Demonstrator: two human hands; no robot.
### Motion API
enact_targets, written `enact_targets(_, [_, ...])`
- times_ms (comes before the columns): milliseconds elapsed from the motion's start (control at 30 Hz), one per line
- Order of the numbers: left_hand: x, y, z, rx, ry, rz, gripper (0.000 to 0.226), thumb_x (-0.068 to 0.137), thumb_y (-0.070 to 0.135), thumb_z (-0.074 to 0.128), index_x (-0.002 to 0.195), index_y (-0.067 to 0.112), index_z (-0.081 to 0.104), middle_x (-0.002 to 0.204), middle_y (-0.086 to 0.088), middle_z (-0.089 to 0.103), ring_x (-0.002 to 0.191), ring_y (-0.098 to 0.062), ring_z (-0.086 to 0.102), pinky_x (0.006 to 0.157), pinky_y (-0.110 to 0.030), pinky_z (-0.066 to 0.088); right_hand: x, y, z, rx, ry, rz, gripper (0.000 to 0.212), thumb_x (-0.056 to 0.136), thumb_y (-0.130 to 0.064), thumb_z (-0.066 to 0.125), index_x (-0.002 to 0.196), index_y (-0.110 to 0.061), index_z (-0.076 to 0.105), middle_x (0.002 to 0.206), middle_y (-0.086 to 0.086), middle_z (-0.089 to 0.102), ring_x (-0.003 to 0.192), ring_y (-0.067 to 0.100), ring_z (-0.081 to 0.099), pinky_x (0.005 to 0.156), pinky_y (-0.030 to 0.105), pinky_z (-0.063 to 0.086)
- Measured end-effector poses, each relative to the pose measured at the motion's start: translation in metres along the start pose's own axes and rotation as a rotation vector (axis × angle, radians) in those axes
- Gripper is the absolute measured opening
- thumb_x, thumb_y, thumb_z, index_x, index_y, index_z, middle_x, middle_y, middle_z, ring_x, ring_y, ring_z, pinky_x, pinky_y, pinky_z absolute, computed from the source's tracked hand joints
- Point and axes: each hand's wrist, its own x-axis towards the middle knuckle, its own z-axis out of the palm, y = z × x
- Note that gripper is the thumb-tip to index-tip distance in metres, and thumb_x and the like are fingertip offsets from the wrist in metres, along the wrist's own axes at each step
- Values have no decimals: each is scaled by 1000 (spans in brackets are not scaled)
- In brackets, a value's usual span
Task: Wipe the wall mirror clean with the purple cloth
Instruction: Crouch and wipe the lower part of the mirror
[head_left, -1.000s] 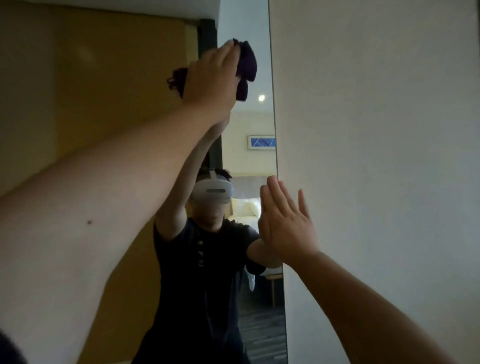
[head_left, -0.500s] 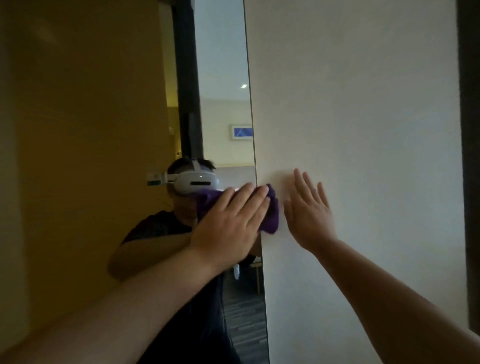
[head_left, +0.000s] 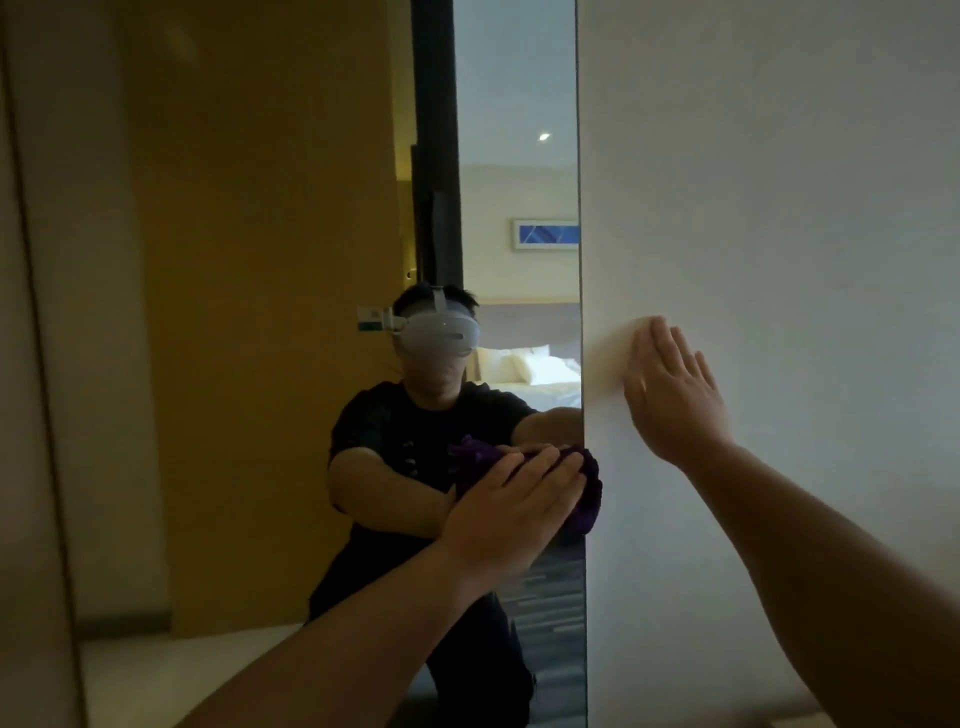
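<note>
1. Grip state: the purple cloth (head_left: 584, 496) is pressed flat against the wall mirror (head_left: 514, 171) under the straight fingers of the left hand (head_left: 511, 512), with nothing seen curled round it; the right hand (head_left: 672, 397) is laid open-palmed on the white wall (head_left: 779, 208), holding nothing.
2. The cloth is bunched at the mirror's right edge, below its middle, and partly overlaps onto the wall.
3. Risk: since the cloth is only pressed and not clasped, it could probably slip out and drop to the floor if pressure is eased during a stroke.
4. Risk: the glass near the left edge may be missed if strokes are kept to the right edge.
5. The mirror's long axis is upright; the wad shows no clear axis.
</note>
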Motion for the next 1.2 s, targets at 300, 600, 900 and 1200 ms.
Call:
enact_targets(300, [-110, -106, -51, 20, 228, -263, 46, 92, 7, 65, 137, 9, 53, 143, -11, 54, 123, -29, 54, 95, -44, 44, -38, -123, -12, 272, 123, -159, 61, 103, -41, 32, 157, -14, 21, 165, 9, 10, 152, 22, 5, 124, 46, 11])
enact_targets(600, [-204, -212, -103, 140, 246, -428, 43, 96, 23, 56, 133, 2, 56, 142, -13, 53, 120, -33, 54, 93, -48, 44, -84, -262, 79, 135, 166, -507, 51, 101, -31, 42, 147, -9, 43, 161, 12, 29, 152, 27, 17, 122, 54, 15])
enact_targets(900, [-235, -248, -81, 159, 258, -348, 58, 86, 23, 77, 136, 5, 53, 144, -12, 52, 126, -30, 50, 97, -44, 40, -93, -291, 121, 6, 293, -456, 60, 100, -38, 40, 152, -9, 33, 162, 15, 24, 152, 34, 6, 122, 58, 5])
enact_targets(1200, [-229, -228, -50, 169, 208, -259, 57, 102, 39, 52, 148, 6, 42, 157, -14, 36, 145, -32, 33, 116, -49, 30, -89, -289, 126, 21, 416, -465, 60, 99, -36, 49, 151, -10, 36, 160, 15, 27, 151, 35, 15, 122, 57, 7])
